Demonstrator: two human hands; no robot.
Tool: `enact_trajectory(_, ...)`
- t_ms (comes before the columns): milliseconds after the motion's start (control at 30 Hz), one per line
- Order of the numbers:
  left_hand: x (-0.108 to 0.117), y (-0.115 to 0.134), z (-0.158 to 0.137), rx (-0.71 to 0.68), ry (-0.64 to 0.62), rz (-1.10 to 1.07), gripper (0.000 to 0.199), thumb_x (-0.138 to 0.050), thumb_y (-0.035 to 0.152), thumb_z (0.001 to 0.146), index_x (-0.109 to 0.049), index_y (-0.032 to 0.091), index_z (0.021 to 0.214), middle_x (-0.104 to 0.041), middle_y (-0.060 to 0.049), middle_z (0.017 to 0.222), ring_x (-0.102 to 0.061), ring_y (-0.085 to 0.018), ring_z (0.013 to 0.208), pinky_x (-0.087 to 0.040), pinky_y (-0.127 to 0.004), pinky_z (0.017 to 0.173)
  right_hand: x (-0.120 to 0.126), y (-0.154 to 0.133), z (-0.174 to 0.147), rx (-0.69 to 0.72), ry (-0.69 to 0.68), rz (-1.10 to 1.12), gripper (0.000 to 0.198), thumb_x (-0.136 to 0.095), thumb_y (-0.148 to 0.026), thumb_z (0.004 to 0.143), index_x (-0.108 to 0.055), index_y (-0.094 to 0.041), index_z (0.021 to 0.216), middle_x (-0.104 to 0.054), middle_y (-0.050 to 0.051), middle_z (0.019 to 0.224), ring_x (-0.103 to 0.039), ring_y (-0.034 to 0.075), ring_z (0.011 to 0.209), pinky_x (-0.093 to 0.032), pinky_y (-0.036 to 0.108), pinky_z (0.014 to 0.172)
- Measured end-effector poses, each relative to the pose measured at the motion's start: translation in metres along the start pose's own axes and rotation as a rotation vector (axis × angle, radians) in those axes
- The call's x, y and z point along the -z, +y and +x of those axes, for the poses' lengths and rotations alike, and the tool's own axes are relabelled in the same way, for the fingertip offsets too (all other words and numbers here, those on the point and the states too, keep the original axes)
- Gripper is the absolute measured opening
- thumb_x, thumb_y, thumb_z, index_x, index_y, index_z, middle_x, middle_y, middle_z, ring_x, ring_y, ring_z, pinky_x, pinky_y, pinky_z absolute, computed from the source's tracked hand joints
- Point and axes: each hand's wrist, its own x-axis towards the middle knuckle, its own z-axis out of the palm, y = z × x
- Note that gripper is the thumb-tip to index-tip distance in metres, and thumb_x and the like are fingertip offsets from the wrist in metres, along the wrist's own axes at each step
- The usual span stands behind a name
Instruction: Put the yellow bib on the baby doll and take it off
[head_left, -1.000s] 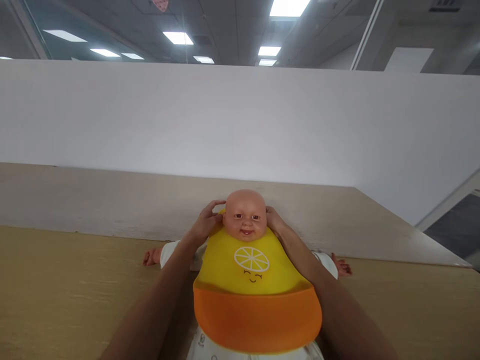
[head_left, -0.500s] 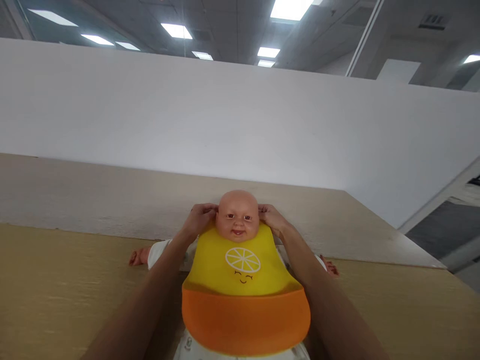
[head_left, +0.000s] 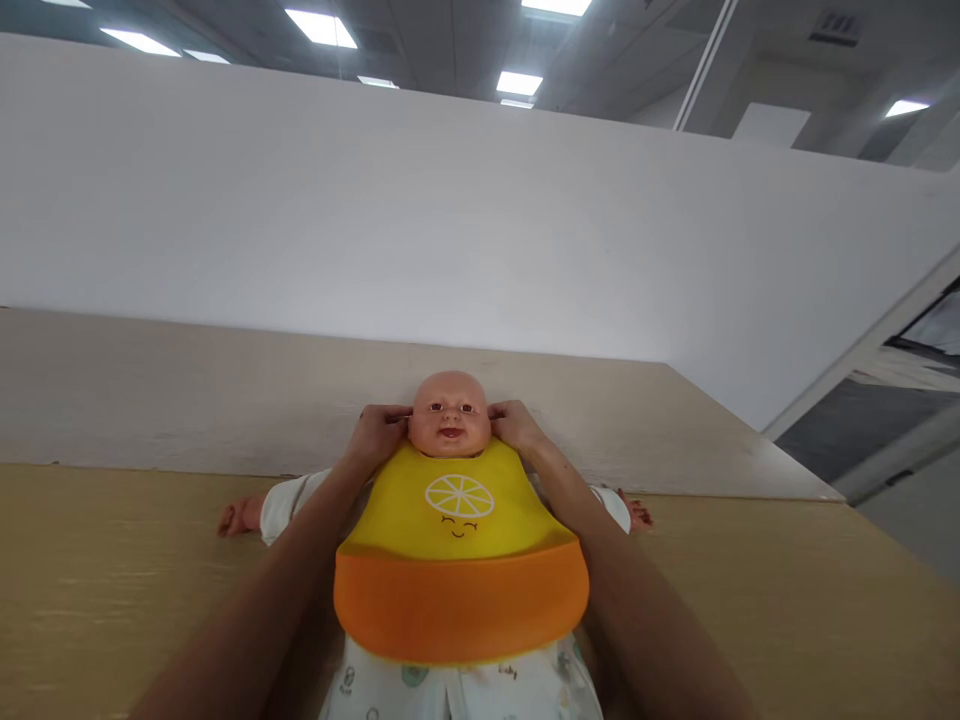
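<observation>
A baby doll (head_left: 451, 405) lies face up with its arms spread, in white printed clothes (head_left: 465, 690). Over its chest lies a yellow silicone bib (head_left: 461, 525) with a lemon-slice print and an orange catch pocket. My left hand (head_left: 379, 435) is closed beside the doll's head at one upper end of the bib. On the other side of the head, my right hand (head_left: 516, 425) is closed at the opposite upper end. The fingertips of both hands and the bib's neck straps are partly hidden behind the head.
The doll lies on a wooden table (head_left: 150, 590), with its head on a paler board section (head_left: 187, 400) at the back. Behind stands a white partition (head_left: 450, 220). The table's right edge slants away towards a floor area.
The view has tilted down and shifted, so more of the doll's clothes shows below the bib. Both hands stay at the sides of the doll's head.
</observation>
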Motion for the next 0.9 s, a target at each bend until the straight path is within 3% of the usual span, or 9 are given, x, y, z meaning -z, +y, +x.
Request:
enact_trajectory(200,-0.006,-0.010,0.003,-0.028,0.006,0.039,0.039,-0.050,0.012,0.064,-0.075,0.015,0.094,-0.075,-0.006,0.093,-0.068,-0.024,0.090,-0.050,-0.028,0.075,-0.004,0.014,0.010,0.037,0.101,-0.185,0.013,-0.055,-0.009,0.053,-0.066,-0.014,0.058,-0.061,-0.002,0.056,-0.052,0.011,0.059,-0.037,0.021,0.055)
enact_trajectory(667,-0.007,-0.009,0.001,-0.006,0.045,0.168,0.034,-0.047,0.013,0.064,-0.077,0.016,0.081,-0.075,-0.006,0.081,-0.069,-0.023,0.082,-0.050,-0.026,0.072,-0.005,0.014,0.004,0.065,0.080,-0.351,0.016,-0.055,-0.011,0.061,-0.069,-0.013,0.069,-0.068,0.003,0.071,-0.059,0.015,0.071,-0.039,0.021,0.060)
enact_trajectory(900,-0.006,-0.009,0.003,0.032,0.034,0.082,0.027,-0.052,0.022,0.065,-0.074,0.015,0.080,-0.074,-0.009,0.084,-0.067,-0.025,0.089,-0.049,-0.029,0.077,0.002,0.000,-0.003,-0.038,0.052,-0.309,0.017,-0.056,-0.015,0.062,-0.068,-0.013,0.074,-0.066,0.002,0.066,-0.060,0.016,0.071,-0.041,0.022,0.061)
